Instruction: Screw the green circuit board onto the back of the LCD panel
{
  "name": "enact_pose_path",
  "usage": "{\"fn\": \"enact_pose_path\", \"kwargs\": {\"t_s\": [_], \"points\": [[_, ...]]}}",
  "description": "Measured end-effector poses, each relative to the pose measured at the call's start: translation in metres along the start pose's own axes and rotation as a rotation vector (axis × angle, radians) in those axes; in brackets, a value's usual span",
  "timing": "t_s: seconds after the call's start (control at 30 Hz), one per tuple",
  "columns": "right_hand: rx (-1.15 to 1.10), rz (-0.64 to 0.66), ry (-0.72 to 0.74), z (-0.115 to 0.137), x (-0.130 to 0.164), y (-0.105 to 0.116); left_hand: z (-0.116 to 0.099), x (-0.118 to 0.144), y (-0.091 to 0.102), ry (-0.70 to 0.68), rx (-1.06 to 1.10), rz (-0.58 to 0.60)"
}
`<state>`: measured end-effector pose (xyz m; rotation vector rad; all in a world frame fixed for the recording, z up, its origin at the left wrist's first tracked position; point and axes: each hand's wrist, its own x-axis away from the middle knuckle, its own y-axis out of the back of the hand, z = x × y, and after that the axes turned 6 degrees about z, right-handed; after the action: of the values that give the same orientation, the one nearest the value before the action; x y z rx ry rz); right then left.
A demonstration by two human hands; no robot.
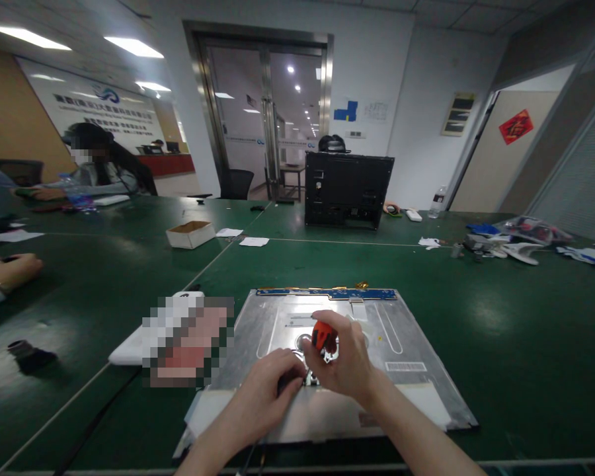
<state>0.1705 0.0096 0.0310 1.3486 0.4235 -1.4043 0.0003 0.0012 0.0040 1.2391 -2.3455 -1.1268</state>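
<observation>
A flat silver metal panel (416, 344), the back of a screen with a blue circuit strip (327, 293) along its far edge, lies on the green table (525, 344) in front of me. My right hand (344, 360) grips a screwdriver with an orange handle (322, 336), held upright over the panel's middle. My left hand (272, 383) rests on the panel beside it, fingertips at the tool's tip, where a small dark part shows. The tip itself is hidden by my fingers.
A white flat object (129, 350), partly blurred out, lies left of the panel. A black cap (27, 354) sits further left. A cardboard box (191, 233) and a black monitor housing (347, 188) stand beyond. Loose parts (506, 244) lie far right. Other people sit at left.
</observation>
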Motion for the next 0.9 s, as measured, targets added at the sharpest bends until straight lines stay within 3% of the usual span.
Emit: {"fn": "enact_pose_path", "kwargs": {"t_s": [0.37,0.67,0.9], "points": [[-0.130,0.140,0.048,0.0006,-0.0028,0.0092,-0.0019,0.0000,0.0009,-0.019,-0.001,-0.010],[-0.004,0.014,0.041,-0.0027,-0.0006,-0.0002,0.0001,0.0009,0.0002,-0.015,-0.004,-0.021],[-0.079,0.088,0.077,-0.0005,-0.0023,0.0071,0.0000,0.0015,0.0000,-0.013,-0.010,-0.020]]}}
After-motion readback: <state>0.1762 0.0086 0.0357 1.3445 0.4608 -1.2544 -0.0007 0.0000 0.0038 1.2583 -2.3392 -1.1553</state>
